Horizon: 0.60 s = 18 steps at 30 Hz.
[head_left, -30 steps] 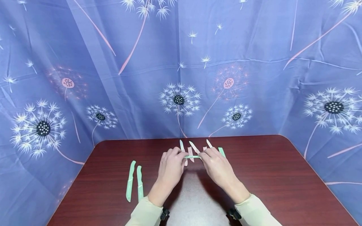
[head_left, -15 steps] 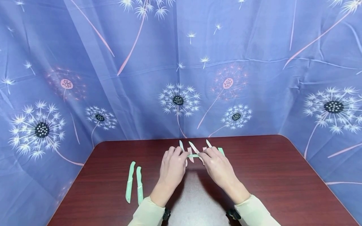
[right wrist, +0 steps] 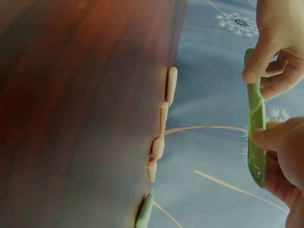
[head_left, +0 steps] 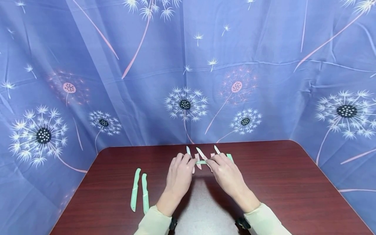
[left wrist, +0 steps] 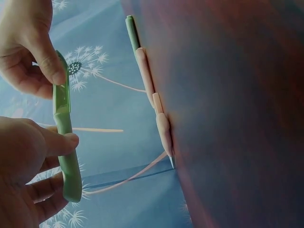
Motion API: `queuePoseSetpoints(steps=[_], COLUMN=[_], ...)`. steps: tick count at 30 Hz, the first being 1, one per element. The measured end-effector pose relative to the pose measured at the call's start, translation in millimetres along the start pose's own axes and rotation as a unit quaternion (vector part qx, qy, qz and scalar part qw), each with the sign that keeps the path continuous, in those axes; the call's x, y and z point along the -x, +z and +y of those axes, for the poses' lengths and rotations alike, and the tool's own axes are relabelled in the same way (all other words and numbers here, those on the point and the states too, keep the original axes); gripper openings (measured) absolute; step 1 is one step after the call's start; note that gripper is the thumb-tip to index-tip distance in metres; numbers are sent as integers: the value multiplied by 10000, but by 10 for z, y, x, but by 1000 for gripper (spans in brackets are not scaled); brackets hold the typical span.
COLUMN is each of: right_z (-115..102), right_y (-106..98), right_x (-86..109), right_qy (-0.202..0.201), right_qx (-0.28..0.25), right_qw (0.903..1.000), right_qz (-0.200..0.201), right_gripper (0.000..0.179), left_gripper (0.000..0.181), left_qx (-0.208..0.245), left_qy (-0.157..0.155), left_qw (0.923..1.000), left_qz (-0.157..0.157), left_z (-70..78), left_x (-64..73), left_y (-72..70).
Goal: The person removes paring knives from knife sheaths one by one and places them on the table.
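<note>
My left hand (head_left: pixel 180 173) grips the handle of a green knife (left wrist: pixel 70 175). The thumb and fingers of my right hand (head_left: pixel 227 171) pinch the green sheath (right wrist: pixel 257 147) that covers its blade. The knife is held level between both hands, raised off the table. Behind it lie knives with bare pale blades, including a pink-handled knife (head_left: pixel 201 152) and another pale blade (head_left: pixel 216 149) whose handle my right hand hides in the head view. A pink sheath (head_left: pixel 198 160) lies among them, and a flat green piece (head_left: pixel 229 157) shows beyond my right hand.
Two green sheathed knives, an outer knife (head_left: pixel 134 191) and an inner knife (head_left: pixel 145 192), lie on the table's left side, near my left forearm. The dark red-brown table (head_left: pixel 293 189) ends at a blue dandelion-print cloth (head_left: pixel 141 107).
My left hand has shifted slightly to the right, so less of the knife shows between the hands. My right hand stays almost still. Both hands keep their hold.
</note>
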State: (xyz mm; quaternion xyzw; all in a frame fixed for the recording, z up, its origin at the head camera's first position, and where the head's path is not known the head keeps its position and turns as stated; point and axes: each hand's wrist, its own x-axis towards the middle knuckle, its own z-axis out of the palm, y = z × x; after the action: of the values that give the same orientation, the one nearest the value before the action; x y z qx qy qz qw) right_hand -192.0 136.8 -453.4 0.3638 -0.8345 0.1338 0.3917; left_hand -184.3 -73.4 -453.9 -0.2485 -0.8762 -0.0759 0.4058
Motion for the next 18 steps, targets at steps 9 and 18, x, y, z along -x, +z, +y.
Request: queuePoseSetpoints(steps=[9, 18], right_z=[20, 32], right_y=[-11, -11], right_x=[10, 8], right_qy=[-12, -26], right_qx=[-20, -10], right_qw=[10000, 10000], right_qz=[-26, -7], right_gripper=[17, 17], left_gripper=[30, 28], left_qx=[66, -22], left_qy=[106, 182], left_qw=[9999, 9998], left_qz=[-65, -33], left_z=[-1, -8], left_x=[10, 8], left_y=[2, 6])
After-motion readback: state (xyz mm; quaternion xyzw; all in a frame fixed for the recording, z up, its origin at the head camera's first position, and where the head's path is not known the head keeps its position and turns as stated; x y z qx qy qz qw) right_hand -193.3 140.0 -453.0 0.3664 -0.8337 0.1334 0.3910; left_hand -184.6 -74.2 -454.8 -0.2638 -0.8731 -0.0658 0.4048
